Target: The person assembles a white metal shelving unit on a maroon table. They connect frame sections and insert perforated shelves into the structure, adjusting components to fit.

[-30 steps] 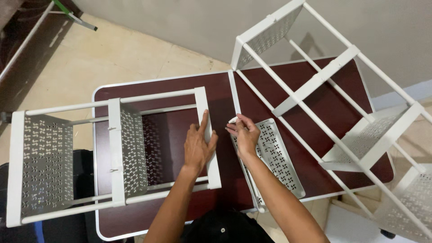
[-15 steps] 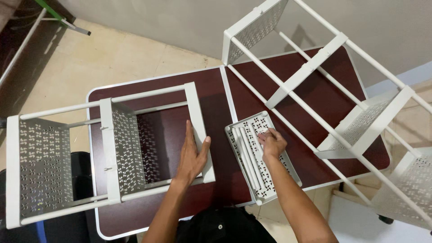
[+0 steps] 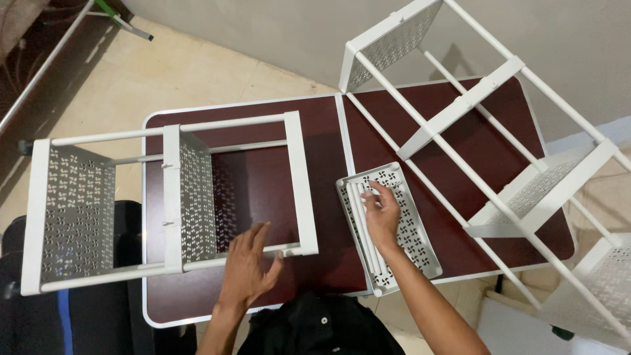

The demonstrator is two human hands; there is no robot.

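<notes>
The person's right hand lies on a loose perforated white shelf panel that rests flat on the dark red folding table, close to the near edge and just right of the table's middle seam. Its fingers curl down onto a bundle of thin white rods that run lengthwise along the panel's left side; whether the fingers close around a rod or only press on them cannot be told. The left hand is spread wide and flat, holding nothing, with its fingertips at the lower front rail of a white rack frame lying on its side. That frame overhangs the table's left edge, its perforated end panel out over the floor. A larger white rack leans across the table's right half and past the right edge. Between the two racks, bare tabletop stays open around the seam, and a narrow strip runs along the near edge in front of the person.
</notes>
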